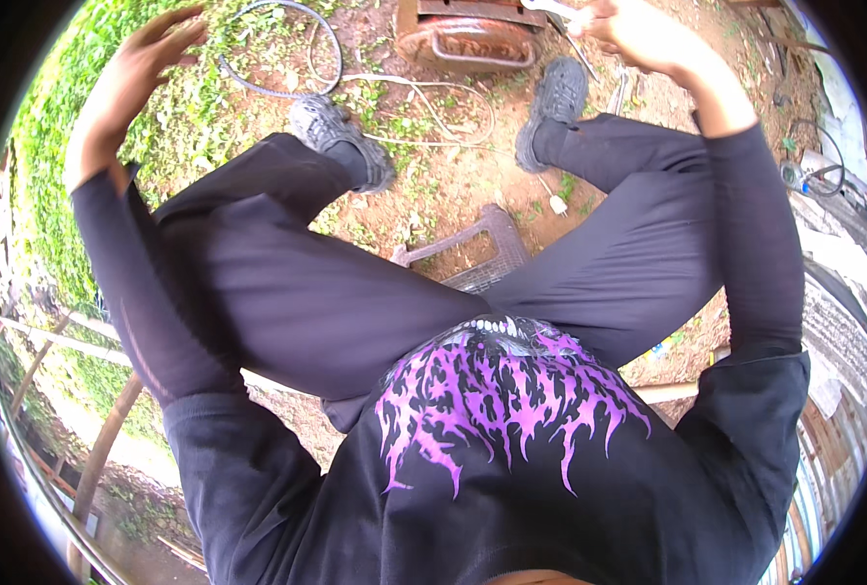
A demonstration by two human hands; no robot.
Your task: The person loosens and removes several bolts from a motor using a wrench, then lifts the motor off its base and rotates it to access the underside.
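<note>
My left hand [139,83] is raised at the upper left, over the grass, with its fingers apart and nothing in them. At the upper right my right hand [638,34] is closed around a slim pale tool [553,9], which looks like a wrench; the top edge of the view cuts it off. That tool points left toward a rusty metal box [467,44] with a bar handle on its near side. The box sits on the ground beyond my feet, its far part out of view.
A dark coiled cable [340,54] and a pale cord [423,86] lie on the ground by my left shoe [341,136]. A white plug [558,205] is near my right shoe [558,102]. Between my legs is a brown plastic frame [497,234]. Corrugated sheets [843,322] are at the right.
</note>
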